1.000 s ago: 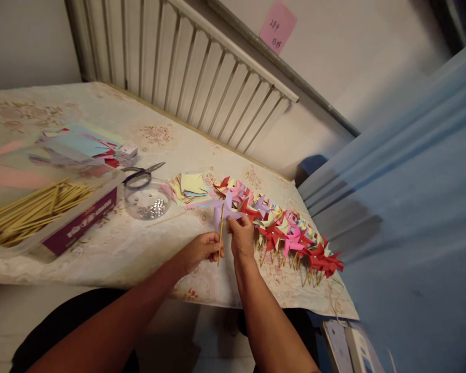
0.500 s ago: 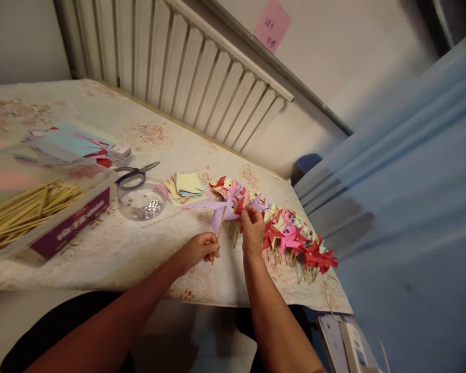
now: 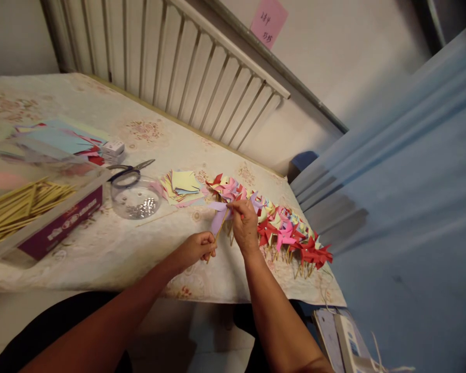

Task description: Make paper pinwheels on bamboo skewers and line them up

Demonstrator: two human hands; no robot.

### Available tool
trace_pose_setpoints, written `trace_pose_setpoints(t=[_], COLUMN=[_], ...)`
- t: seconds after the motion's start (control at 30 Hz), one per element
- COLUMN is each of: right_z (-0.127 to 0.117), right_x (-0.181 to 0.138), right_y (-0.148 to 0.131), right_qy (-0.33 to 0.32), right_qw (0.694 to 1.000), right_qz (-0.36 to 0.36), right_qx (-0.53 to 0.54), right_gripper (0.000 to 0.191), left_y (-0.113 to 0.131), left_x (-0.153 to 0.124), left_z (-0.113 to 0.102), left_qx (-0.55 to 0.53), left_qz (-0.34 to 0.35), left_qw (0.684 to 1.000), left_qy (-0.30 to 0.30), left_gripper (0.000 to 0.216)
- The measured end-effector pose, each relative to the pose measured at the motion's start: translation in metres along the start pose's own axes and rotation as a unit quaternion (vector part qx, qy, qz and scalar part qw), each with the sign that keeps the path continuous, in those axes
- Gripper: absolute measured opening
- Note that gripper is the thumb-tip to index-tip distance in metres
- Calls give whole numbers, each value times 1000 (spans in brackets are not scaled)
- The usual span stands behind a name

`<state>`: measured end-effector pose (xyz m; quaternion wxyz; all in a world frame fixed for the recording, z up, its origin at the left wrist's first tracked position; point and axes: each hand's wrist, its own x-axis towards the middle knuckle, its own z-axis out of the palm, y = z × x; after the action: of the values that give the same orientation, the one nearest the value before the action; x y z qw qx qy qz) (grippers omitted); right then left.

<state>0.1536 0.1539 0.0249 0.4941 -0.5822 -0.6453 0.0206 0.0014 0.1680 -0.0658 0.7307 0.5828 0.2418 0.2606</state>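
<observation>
My left hand [image 3: 196, 247] is closed round the lower end of a thin wooden stick [image 3: 217, 234]. A lilac paper pinwheel [image 3: 218, 213] sits at the stick's top. My right hand [image 3: 244, 224] pinches the pinwheel's middle with its fingertips, over the table [image 3: 147, 248]. Just right of my hands lies a row of finished pinwheels [image 3: 283, 230] in red, pink, yellow and lilac.
A stack of cut paper squares [image 3: 182, 185], a clear round tub of small pins [image 3: 136, 199], scissors [image 3: 128, 170] and a box of wooden sticks [image 3: 27, 207] lie to the left. Coloured paper sheets [image 3: 58, 141] lie further back. A radiator [image 3: 186, 67] stands behind; blue cloth [image 3: 396, 197] fills the right.
The lilac pinwheel on its stick has tilted and moved slightly right toward the row. My right hand has shifted up to the pinwheel's middle. The view has drifted right.
</observation>
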Motion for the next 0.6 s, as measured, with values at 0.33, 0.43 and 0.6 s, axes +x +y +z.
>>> trace_pose_setpoints(t=[0.33,0.43,0.6], right_z=[1,0,0], right_x=[-3,-3,-3], right_y=[6,6,15], right_qy=[17,37,54], right_qw=[1000,999,986], right_qz=[16,31,152], right_qx=[-9,-3,46], right_gripper=[30,26,17], left_y=[-3,-4,-1], left_x=[0,1,0], left_z=[-1,-1,0], left_qx=[19,17,10], left_qz=[8,9,5], left_qw=[1000,1000,1000], left_qy=[-1,-1,-3], left_gripper=[22,22,24])
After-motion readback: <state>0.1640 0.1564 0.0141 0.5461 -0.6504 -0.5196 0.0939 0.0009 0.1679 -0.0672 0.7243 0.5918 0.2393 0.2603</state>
